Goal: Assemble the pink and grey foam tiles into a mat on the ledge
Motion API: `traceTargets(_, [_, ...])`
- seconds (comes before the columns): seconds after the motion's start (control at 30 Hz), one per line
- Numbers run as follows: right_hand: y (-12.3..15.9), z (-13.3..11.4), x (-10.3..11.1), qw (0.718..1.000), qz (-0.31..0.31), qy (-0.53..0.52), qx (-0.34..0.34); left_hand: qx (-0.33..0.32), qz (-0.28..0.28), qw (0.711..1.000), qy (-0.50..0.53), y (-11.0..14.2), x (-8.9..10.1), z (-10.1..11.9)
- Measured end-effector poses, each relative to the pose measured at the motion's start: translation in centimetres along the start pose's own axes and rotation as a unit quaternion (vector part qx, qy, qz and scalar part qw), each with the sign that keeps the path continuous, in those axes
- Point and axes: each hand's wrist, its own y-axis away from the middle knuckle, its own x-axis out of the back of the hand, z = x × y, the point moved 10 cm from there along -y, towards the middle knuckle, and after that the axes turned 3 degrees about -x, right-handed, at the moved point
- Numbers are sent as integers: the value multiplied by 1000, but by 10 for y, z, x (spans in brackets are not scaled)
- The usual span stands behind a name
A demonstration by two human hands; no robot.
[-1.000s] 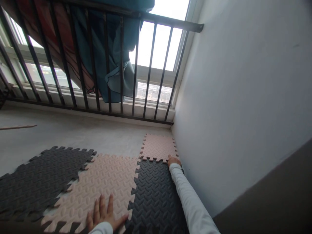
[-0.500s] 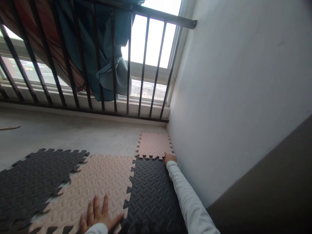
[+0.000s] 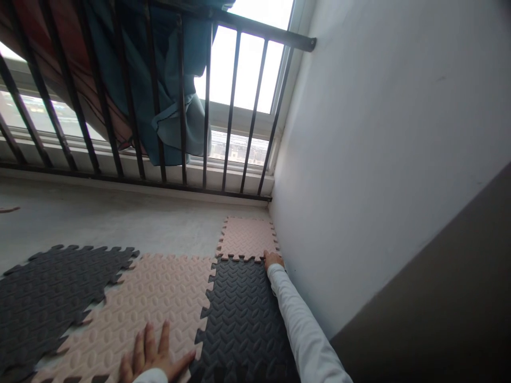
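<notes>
The person's left hand point(image 3: 149, 351) lies palm-down on a pale pink foam floor tile point(image 3: 131, 303), fingers spread and thumb splayed to the side, and seems to be bearing down to keep the tile flat. Ahead of that hand and off to its left lies a dark grey foam tile point(image 3: 51, 292), its toothed edge running along the pink one. Just right of the hand, a second dark grey foam tile point(image 3: 239, 319) sits locked against the pink tile's notched side.

The right hand point(image 3: 273, 260) stretches out at the end of a white sleeve point(image 3: 303, 319) and rests at the seam between that second dark tile and a small pink foam tile point(image 3: 246, 239). Its fingers are bunched at the joint, and I cannot tell whether they pinch the edge or only press down. Its position suggests pressure on the interlocking teeth.

A white wall point(image 3: 379, 159) stands just beside the right hand. Ahead of it, a concrete floor point(image 3: 120, 223) runs to a black metal railing point(image 3: 255, 29) with a blue cloth point(image 3: 175, 122) draped over it.
</notes>
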Motion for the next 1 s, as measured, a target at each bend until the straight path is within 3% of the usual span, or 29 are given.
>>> traceTargets(0.5, [6,11,5,994,72,-49,-67,-5,33,999,6,-2,-2,0])
traceTargets(0.73, [12,7,8,992,103,-56,-53,-9,26,999,17,-1,-1,0])
traceTargets(1.0, [5,8,7,992,97,-68,-51,-6,34,999,7,0,2,0])
